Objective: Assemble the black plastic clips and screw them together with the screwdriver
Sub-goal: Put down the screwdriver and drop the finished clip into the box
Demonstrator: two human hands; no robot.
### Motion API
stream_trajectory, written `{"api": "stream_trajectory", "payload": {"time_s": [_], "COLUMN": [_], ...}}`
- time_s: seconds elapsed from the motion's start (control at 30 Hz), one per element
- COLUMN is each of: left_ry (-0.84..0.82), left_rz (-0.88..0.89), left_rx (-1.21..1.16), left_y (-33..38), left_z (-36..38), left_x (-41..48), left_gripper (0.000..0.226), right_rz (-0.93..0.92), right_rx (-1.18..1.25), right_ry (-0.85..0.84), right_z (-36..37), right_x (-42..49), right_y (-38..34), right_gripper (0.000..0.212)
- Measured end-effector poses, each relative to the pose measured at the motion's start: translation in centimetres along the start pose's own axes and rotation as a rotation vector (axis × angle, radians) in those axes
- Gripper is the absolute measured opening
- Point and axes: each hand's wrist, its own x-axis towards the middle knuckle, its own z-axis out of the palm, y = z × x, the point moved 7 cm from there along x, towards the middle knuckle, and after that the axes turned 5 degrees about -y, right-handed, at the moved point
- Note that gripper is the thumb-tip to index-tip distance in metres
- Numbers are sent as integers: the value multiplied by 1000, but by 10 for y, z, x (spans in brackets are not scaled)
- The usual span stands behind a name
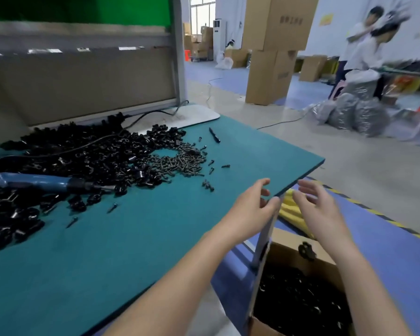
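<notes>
- Head view, task's things: the black plastic clips (83, 156) are heaped at the far left of the surface (107, 251), with a smaller heap of screws (180, 161) just beside them on the right and a few strays scattered nearby.
- The screwdriver (46, 183), blue-bodied, is laid across the clip heap with its tip pointing right.
- Head view, grips: the left grip (250, 207) is held at the surface's right edge with fingers loosely bent, and nothing is seen in it. Contact with the edge cannot be confirmed.
- The right grip (318, 209) is held just beyond that edge, fingers spread and relaxed, empty.
- Handling, as judged: the clips are taken to be light, stiff and smooth, and likely to tangle in the heap, so a single piece is best pinched across its flat sides.
- The screws are small and liable to roll, and are best picked up at the head.
- The screwdriver is the heaviest item and is best taken round its blue barrel.
- Edges and room: a broad bare stretch of surface is available between the heaps and the person for assembly.
- A cardboard box (284, 241) holding more black pieces stands below the right edge.
- The strays lie nearest that edge, so parts nudged rightward could be lost over it.
</notes>
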Motion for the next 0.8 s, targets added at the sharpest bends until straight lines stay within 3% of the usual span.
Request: {"api": "stream_trajectory", "payload": {"time_s": [0.17,0.4,0.47,0.57,0.67,0.8], "left_ry": [223,702,723,703,687,650], "left_rz": [-64,-502,-702,-925,-971,-968], "left_rx": [146,848,915,816,695,731], "left_y": [-38,-122,-144,-171,-185,-198], "left_z": [-78,-233,-260,-282,-288,-309], "left_x": [-42,-197,-238,-266,-261,-242], "left_gripper": [47,53,66,89,103,98], "right_rz": [-136,-325,-366,-379,-361,-330], "right_rx": [-41,-331,-527,-646,-689,-737], "right_ry": [-109,-527,-579,-610,-580,-517], "right_z": [71,239,280,324,349,368], "right_x": [-12,-43,-50,-46,-28,1], "right_y": [-37,-94,-104,-117,-126,-128], "right_gripper": [25,41,50,65,74,78]}}
